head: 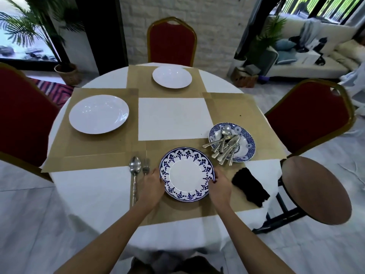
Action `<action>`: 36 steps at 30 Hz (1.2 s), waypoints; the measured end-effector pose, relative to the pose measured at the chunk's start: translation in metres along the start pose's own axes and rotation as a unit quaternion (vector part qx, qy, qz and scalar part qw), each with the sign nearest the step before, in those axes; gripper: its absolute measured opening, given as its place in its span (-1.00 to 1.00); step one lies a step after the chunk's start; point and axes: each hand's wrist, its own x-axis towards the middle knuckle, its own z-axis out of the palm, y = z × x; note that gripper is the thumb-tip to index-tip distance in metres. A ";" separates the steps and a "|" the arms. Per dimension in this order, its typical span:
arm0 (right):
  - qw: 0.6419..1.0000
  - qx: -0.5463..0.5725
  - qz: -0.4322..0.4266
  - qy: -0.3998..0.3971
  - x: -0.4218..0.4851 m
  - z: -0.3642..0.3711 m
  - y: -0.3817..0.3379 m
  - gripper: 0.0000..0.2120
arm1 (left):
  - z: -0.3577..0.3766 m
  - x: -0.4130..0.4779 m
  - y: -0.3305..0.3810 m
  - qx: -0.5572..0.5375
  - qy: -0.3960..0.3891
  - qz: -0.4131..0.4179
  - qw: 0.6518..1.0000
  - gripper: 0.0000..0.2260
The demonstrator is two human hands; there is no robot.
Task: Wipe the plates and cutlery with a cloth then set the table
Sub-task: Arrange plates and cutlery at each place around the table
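The blue-rimmed plate [186, 174] sits over the tan mat [177, 211] at the near edge of the bench [94, 186]. Whether it rests on the mat or is lifted clear cannot be told. The left hand [153, 184] grips the plate's left rim with curled fingers, and the right hand [219, 184] grips the right rim likewise. A spoon [134, 167] and a fork [145, 166] lie side by side just left of the plate. A black cloth [249, 186] lies near the right hand, at the near-right edge. A patterned plate [249, 143] toward the right edge carries loose cutlery [225, 148]. One white plate [98, 114] lies at the left edge, and a second white plate [171, 77] at the far edge.
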 end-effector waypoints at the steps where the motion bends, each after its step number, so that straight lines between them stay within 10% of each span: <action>1: 1.000 0.004 0.000 0.000 0.001 0.000 0.002 -0.61 | 0.000 -0.001 0.001 -0.005 -0.001 -0.003 1.000 -0.78; 19: 0.998 -0.061 0.005 -0.033 0.035 -0.040 0.027 -0.75 | 0.018 -0.008 0.035 -0.041 0.022 -0.021 0.999 -0.74; 31: 0.995 -0.054 0.082 0.004 0.110 -0.083 0.020 -0.91 | 0.056 0.057 0.139 0.085 -0.043 0.196 0.976 -0.72; 36: 0.981 -0.189 0.034 -0.013 0.134 -0.087 0.035 -0.63 | 0.091 0.084 0.177 0.181 -0.077 0.243 0.950 -0.73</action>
